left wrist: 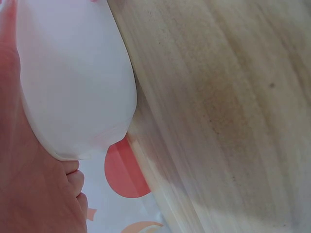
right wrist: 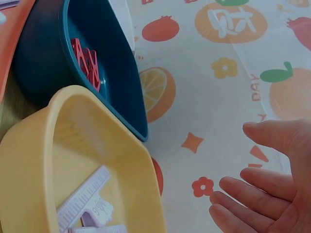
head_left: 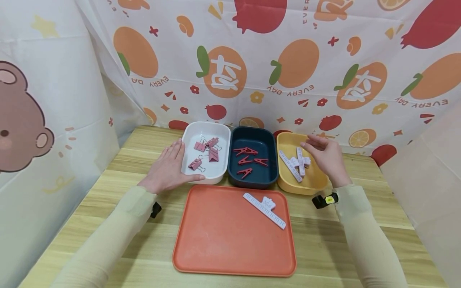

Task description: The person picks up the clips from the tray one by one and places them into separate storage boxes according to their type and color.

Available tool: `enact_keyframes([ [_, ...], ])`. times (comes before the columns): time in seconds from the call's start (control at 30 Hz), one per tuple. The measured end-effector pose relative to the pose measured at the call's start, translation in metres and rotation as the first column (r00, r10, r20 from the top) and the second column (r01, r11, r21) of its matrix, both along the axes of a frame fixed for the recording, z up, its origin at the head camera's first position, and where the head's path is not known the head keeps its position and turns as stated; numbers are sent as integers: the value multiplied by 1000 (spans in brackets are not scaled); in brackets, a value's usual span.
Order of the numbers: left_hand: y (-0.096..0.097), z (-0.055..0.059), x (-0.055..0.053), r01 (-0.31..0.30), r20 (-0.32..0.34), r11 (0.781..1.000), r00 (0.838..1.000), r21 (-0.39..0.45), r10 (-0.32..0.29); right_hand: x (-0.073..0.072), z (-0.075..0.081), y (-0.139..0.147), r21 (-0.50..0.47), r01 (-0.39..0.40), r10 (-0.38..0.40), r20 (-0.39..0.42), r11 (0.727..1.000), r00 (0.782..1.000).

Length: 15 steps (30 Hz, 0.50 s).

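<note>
My left hand rests along the left side of the white bin, its fingers extended and the thumb lying across the near wall. Several pink binder clips lie in that bin. Over the right rim of the yellow bin, my right hand hovers with nothing between its loosely extended fingers. Two white ruler clips lie crossed inside the yellow bin. Another ruler clip sits slanted at the upper right of the orange-red tray.
Between the white and yellow bins stands a dark blue bin with several small red clothespins. All three bins line up behind the tray on a wooden table. A fruit-printed cloth hangs directly behind them.
</note>
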<state>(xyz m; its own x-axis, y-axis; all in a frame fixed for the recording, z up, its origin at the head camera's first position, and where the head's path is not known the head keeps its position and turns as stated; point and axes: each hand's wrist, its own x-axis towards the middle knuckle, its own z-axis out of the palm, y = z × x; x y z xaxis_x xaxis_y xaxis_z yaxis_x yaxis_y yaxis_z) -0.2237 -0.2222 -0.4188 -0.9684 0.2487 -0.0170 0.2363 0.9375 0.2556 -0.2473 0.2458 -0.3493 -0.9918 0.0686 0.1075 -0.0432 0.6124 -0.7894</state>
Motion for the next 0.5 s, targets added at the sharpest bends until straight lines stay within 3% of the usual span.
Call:
enact_keyframes([
  [0.5, 0, 0, 0, 3, 4, 1000, 1000, -5, -3, 11, 4, -5, -4, -12, 12, -14, 1000, 1000],
])
